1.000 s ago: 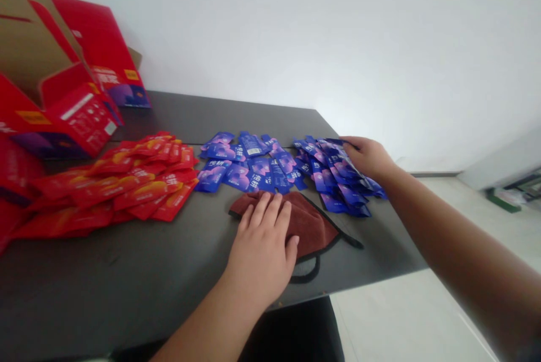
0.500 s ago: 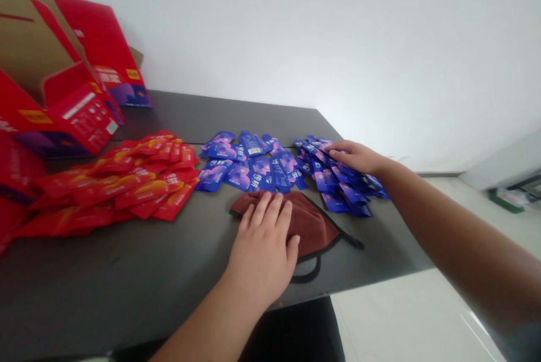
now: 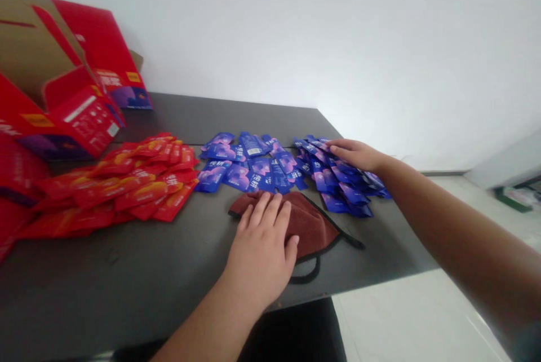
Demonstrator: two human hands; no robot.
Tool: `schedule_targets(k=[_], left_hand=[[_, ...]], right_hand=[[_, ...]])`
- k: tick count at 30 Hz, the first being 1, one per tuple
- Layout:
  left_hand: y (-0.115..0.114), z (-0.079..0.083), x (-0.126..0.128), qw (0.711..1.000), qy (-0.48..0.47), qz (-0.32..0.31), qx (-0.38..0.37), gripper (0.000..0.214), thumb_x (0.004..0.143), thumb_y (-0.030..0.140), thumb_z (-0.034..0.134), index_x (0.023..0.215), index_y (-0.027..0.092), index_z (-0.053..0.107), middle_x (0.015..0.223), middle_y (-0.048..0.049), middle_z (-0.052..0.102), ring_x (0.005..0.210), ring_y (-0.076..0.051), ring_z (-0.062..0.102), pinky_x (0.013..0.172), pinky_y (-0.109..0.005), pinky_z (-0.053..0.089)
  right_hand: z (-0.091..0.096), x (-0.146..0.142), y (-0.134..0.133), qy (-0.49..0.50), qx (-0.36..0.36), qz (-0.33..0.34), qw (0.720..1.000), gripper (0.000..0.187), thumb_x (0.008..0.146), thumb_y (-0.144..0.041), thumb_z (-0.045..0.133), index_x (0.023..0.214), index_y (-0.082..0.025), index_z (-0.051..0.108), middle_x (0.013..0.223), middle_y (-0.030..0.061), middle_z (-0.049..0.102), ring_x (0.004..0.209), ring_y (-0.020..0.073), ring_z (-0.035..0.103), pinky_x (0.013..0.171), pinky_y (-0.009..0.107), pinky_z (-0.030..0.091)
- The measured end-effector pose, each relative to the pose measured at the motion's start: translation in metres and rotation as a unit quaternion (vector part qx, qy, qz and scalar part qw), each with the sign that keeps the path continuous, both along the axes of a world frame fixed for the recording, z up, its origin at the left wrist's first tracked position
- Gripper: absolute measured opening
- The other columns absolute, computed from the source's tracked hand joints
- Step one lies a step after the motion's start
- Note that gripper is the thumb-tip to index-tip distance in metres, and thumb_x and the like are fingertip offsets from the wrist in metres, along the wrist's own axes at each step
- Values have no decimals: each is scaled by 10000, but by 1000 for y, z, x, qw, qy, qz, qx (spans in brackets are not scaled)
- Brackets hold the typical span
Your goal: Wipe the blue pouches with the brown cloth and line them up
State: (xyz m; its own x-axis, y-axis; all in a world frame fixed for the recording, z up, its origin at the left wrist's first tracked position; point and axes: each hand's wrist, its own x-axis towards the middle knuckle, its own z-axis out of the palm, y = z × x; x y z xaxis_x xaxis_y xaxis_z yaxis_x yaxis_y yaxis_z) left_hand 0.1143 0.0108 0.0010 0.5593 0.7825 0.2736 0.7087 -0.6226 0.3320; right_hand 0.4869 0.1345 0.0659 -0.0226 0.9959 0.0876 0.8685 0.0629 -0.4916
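Brown cloth (image 3: 315, 224), left hand (image 3: 260, 252): the hand lies flat upon the cloth, its fingers stretched and released, not curled around anything.
Right hand (image 3: 359, 154): it rests on a heap of blue sachets (image 3: 336, 184), the fingers laid over them — their tips are partly hidden, so I cannot tell if they pinch one.
Cloth edge: black trim, with a black loop (image 3: 310, 277) lying at the near side.
Middle blue sachets (image 3: 260, 164): an overlapping patch just beyond the cloth, to the left of the heap.
Red sachets (image 3: 141, 181): a wide overlapping pile, left of the blue ones.
Red boxes (image 3: 87, 117): at the far left; the nearer one has open flaps and shows brown cardboard inside.
Dark grey table (image 3: 177, 272): it bears all these things — a white wall (image 3: 296, 29) is behind.
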Motion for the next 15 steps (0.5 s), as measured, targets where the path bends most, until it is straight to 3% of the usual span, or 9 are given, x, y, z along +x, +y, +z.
schedule_targets(k=[8, 15], left_hand=[[0, 0, -1, 1000, -1, 1, -3, 574, 1052, 379, 528, 1597, 202, 516, 1726, -55, 447, 1626, -313, 334, 1312, -580, 337], [1, 0, -1, 1000, 3, 2, -3, 577, 1056, 378, 515, 1606, 204, 503, 1733, -49, 436, 1631, -308, 325, 1316, -574, 332]], right_hand=[[-5, 0, 5, 32, 33, -12, 999, 650, 915, -740, 659, 1299, -235, 801, 1395, 98, 751, 1327, 383, 663, 1230, 556, 431], [-5, 15, -3, 61, 73, -61, 994, 667, 980, -755, 545, 1336, -238, 772, 1403, 85, 750, 1361, 360, 648, 1229, 546, 438]])
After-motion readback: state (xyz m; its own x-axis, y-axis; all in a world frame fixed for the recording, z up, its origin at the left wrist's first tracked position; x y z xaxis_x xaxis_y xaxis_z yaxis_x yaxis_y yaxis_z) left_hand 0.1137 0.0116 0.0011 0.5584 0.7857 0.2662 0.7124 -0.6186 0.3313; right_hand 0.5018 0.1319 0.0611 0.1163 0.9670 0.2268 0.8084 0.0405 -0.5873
